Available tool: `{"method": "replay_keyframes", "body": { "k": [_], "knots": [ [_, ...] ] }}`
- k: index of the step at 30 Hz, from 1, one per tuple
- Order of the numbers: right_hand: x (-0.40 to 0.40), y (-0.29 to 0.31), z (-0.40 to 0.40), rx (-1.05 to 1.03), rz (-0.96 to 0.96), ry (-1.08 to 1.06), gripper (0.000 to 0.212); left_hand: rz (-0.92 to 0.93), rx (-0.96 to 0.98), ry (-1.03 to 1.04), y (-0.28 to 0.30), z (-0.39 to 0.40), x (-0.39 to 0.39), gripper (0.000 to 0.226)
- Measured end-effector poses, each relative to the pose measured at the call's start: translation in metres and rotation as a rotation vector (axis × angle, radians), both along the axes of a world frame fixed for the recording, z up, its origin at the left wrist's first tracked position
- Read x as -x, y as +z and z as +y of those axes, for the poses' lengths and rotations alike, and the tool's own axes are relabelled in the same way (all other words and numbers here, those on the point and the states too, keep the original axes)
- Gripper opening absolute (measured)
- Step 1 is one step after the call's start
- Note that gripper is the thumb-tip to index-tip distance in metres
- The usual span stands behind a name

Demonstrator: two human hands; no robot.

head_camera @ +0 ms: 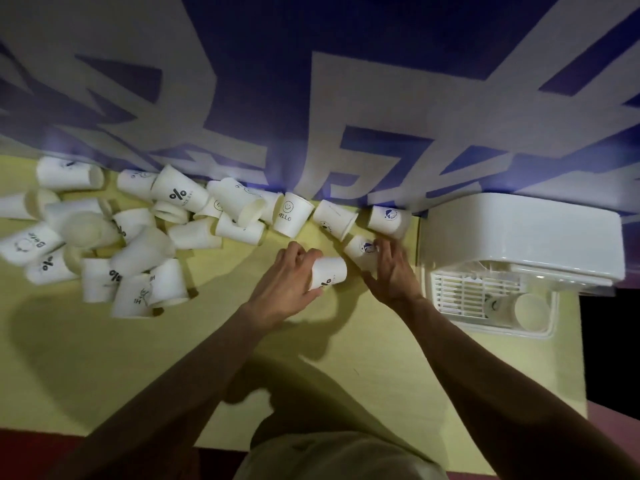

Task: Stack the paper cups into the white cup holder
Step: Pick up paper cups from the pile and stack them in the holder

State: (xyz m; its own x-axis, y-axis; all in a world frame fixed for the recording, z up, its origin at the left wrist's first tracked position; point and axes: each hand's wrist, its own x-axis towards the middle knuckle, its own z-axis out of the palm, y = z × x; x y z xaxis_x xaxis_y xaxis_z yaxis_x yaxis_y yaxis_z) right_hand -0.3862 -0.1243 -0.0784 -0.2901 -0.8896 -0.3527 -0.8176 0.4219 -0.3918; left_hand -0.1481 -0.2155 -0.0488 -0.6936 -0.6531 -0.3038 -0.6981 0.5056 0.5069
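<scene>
The left hand (pixel 287 282) holds a paper cup (pixel 328 273) with a black mark on it, fingers curled round it, just above the yellow table (pixel 346 358). The right hand (pixel 393 271) has its fingers straight and touches a cup with a blue picture (pixel 362 249) lying near the wall. Many more cups (pixel 138 237) lie in a heap on the left, and the white cup holder (pixel 519 233) sits at the right with one cup (pixel 516 308) lying in its tray.
</scene>
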Motion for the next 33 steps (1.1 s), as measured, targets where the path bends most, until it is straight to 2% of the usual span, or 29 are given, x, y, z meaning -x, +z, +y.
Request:
{"method": "replay_keyframes", "body": {
  "k": [5, 10, 14, 20, 25, 33],
  "knots": [
    [-0.006, 0.019, 0.035, 0.102, -0.055, -0.025, 0.069, 0.029, 0.013, -0.047, 0.025, 0.02, 0.003, 0.067],
    [-0.011, 0.069, 0.095, 0.306, -0.085, -0.07, 0.053, 0.056, 0.037, -0.109, 0.055, 0.052, 0.019, 0.079],
    [0.002, 0.095, 0.16, 0.418, -0.146, -0.26, 0.056, 0.104, 0.051, -0.163, 0.076, 0.08, 0.045, 0.067],
    [0.042, 0.11, 0.242, 0.405, -0.121, -0.413, 0.06, 0.245, 0.05, -0.238, 0.104, 0.128, 0.116, 0.06],
    [0.084, 0.121, 0.279, 0.42, -0.116, -0.429, 0.058, 0.349, 0.023, -0.301, 0.122, 0.165, 0.184, 0.061],
    [0.156, 0.124, 0.317, 0.456, -0.152, -0.401, 0.061, 0.202, 0.223, -0.327, 0.131, 0.206, 0.269, 0.074]
  ]
}}
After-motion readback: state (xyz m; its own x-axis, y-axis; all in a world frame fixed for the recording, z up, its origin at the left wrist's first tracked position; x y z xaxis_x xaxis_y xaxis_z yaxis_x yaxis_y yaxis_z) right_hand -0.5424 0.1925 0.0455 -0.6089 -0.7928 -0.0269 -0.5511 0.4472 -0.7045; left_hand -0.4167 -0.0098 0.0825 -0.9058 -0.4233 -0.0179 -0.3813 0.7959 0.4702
